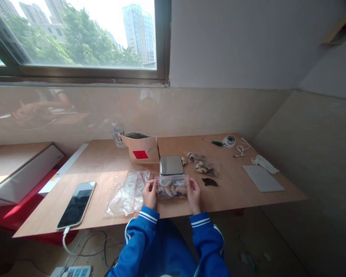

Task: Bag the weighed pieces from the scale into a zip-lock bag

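A clear zip bag (172, 188) with brown and dark dried pieces inside lies between my hands at the table's front edge. My left hand (150, 193) pinches its upper left corner, and my right hand (194, 195) pinches the upper right corner. Just beyond the bag is a small silver scale (171, 165). Two more filled zip bags, one at the back (196, 155) and one nearer (207, 167), lie to the right, with a loose dark piece (210, 182) in front of them. Empty clear bags (127, 194) are spread left of my left hand.
A brown paper pouch (144, 150) stands open behind the scale's left side, near a plastic bottle (118, 136). A phone (77, 205) lies at left. Toward the right are a screwdriver (217, 143), a white camera (228, 141), a cable (240, 151) and a white sheet (262, 178).
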### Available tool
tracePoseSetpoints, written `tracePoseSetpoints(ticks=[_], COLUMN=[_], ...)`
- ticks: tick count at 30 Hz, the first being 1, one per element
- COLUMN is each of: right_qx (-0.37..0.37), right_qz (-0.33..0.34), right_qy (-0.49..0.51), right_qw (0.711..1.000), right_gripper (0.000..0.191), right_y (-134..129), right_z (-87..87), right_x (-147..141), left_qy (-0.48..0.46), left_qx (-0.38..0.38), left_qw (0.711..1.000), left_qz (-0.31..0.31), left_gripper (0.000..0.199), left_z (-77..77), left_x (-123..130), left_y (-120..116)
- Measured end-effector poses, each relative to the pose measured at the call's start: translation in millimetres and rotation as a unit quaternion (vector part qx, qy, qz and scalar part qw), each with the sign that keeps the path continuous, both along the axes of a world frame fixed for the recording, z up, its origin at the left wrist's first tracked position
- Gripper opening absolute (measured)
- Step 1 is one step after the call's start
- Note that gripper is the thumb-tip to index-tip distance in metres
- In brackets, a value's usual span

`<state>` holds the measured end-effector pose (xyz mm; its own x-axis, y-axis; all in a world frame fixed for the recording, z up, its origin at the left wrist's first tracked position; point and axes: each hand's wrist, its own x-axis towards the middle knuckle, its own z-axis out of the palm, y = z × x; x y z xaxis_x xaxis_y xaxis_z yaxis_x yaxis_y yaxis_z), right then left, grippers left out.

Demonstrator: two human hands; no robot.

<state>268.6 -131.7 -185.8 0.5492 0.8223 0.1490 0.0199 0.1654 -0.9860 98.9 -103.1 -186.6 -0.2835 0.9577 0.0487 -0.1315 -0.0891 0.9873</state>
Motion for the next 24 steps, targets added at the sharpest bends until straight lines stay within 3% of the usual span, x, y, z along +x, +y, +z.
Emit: tracePoseSetpoints(ticks=[9, 15, 24], right_qx=[0.001, -0.002, -0.008], right_qz=[-0.007, -0.012, 0.021], right_qy=[-0.005, 0.022, 0.042], right_qw=[1.000, 1.000, 0.999], right_gripper=[0.035, 0.032, 0.033], right_y=[0, 1, 2], right_z=[0.4, -1.6, -1.8], right_x=[2, 5, 5], left_qy=[0.003, -0.017, 0.010], left_qx=[0.007, 0.005, -0.008], left_qw=[1.000, 0.998, 0.996], left_qz=[-0.017, -0.059, -0.092], left_gripper=[0.033, 0.031, 0.031], left_z=[1.4, 6.0, 13.8], left_x=[1, 3, 2], left_y=[0, -2, -2])
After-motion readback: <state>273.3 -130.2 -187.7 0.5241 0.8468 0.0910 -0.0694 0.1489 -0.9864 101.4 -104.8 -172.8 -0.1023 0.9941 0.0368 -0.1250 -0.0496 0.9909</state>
